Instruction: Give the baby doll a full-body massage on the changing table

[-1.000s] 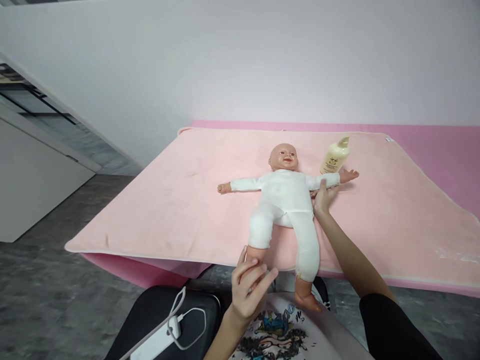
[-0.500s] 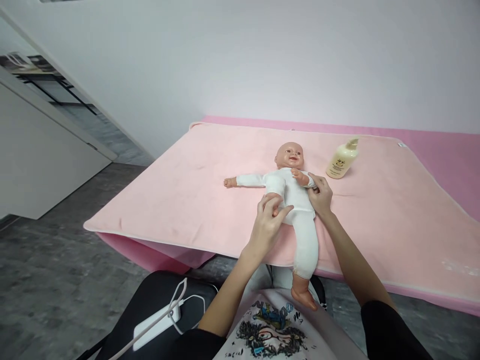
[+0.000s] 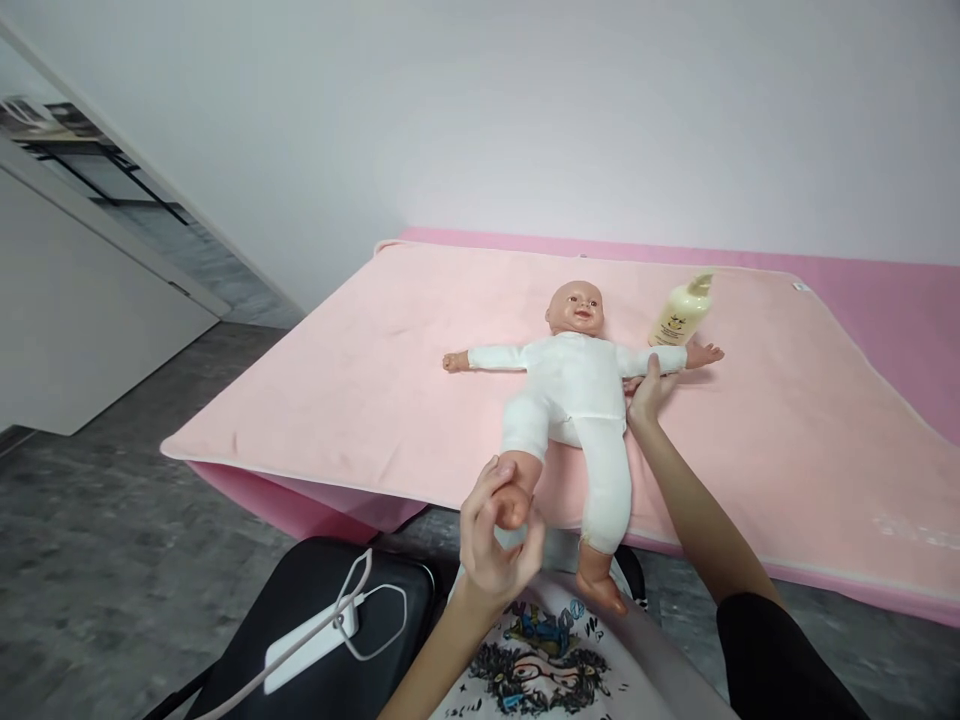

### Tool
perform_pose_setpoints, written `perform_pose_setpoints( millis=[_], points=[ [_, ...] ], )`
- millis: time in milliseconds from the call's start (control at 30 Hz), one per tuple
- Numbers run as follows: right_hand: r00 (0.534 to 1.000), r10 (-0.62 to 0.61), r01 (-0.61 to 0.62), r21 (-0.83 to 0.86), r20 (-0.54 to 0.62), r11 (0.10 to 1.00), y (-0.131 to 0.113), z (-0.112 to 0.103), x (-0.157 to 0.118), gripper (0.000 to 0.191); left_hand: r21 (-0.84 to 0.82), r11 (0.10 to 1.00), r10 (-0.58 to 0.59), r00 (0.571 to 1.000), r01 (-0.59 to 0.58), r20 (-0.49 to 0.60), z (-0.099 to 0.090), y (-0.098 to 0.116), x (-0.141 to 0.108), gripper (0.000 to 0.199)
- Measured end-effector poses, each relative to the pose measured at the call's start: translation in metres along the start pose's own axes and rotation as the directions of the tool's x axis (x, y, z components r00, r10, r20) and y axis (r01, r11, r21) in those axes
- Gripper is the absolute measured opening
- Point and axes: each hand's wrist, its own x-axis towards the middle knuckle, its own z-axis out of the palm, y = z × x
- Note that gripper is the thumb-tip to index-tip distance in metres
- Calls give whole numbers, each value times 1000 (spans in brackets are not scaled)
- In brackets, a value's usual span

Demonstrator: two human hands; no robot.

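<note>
A baby doll [image 3: 577,375] in a white bodysuit lies on its back on a pink blanket [image 3: 337,400], head toward the wall. My left hand [image 3: 491,550] curls its fingers round the doll's bare foot [image 3: 514,505], at the end of the leg on the left side of the view. The doll's other leg [image 3: 607,480] hangs over the near edge, its foot above my lap. With thumb on top, my right hand [image 3: 649,395] grips the doll's arm [image 3: 664,360], stretched out to the right. Part of this hand's fingers is hidden beneath the arm.
A cream pump bottle [image 3: 681,310] stands just behind the outstretched arm. Left of my lap, a white power bank [image 3: 311,640] with a looped cable lies on a black seat [image 3: 300,580]. A white wall rises behind the pink-covered table.
My left hand has drawn the bent leg down toward me, straightening it. My right hand has swung the doll's arm from its chest out to the right.
</note>
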Motion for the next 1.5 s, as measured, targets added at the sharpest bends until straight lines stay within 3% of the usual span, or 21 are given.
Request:
perform_pose_setpoints(
  millis=[100, 167, 233, 333, 400, 433, 500, 600, 700, 800, 900, 967, 1033, 1133, 1200, 1267, 1333, 1433, 1500],
  points=[
    [965, -260, 257, -61, -30, 964, 4, -1, 2, 53, 72, 997, 0, 998, -5, 66, 8, -7, 10, 71],
    [930, -368, 366, -141, 16, 920, 5, -2, 2, 52, 62, 998, -17, 996, 12, 87, 22, -19, 19, 57],
    [880, -447, 474, -283, 159, 834, 4, -3, 1, 46, -3, 998, -54, 990, 55, 129, 43, -35, 28, 45],
    [737, -464, 673, -476, 491, 566, -2, -7, -2, 38, -62, 994, -73, 973, 89, 220, 74, -59, 43, 38],
    [678, -434, 734, -513, 594, 445, -6, -8, -4, 43, -85, 989, -100, 963, 125, 252, 84, -68, 52, 40],
    [676, -435, 736, -517, 595, 436, -7, -9, -4, 44, -95, 985, -113, 955, 144, 273, 83, -69, 56, 40],
    [717, -459, 696, -499, 525, 517, -6, -8, -4, 39, -117, 979, -124, 944, 166, 307, 73, -64, 60, 38],
    [848, -441, 528, -381, 295, 759, 2, -5, -1, 27, -150, 979, -97, 959, 141, 266, 41, -46, 45, 35],
    [973, -232, 232, -136, 9, 963, 10, -3, 5, 26, -178, 981, -33, 975, 74, 222, 8, -27, 11, 38],
    [995, -51, 56, 52, -87, 997, 12, -2, 9, 27, -241, 970, 91, 973, -37, 214, -9, -14, -21, 30],
    [982, -176, 177, 21, -66, 984, 9, -1, 6, 29, -296, 955, 82, 975, -18, 207, -8, -11, -28, 25],
    [934, -356, 357, -95, 26, 929, 7, -1, 0, 27, -296, 953, -5, 979, 67, 204, 1, -15, -16, 32],
    [832, -515, 553, -230, 205, 801, 4, -2, -6, 22, -255, 961, -45, 973, 104, 227, 15, -22, 2, 38],
    [648, -601, 759, -323, 469, 566, 0, -6, -10, 32, -178, 982, 2, 947, 59, 323, 43, -35, 29, 36],
    [591, -605, 804, -328, 534, 495, -2, -8, -11, 41, -142, 989, 2, 939, 49, 345, 61, -41, 39, 33],
    [616, -595, 785, -331, 516, 524, -2, -8, -10, 40, -127, 991, 5, 935, 43, 356, 73, -42, 42, 31],
    [700, -564, 707, -317, 438, 632, 0, -6, -9, 33, -127, 992, 27, 934, 20, 357, 73, -39, 38, 32],
    [867, -447, 490, -209, 222, 846, 4, -1, -6, 26, -117, 992, 80, 945, -45, 317, 52, -29, 25, 36],
    [951, -302, 307, -99, 63, 946, 8, 1, -3, 30, -102, 990, 121, 959, -98, 258, 30, -19, 15, 36]
  ],
)
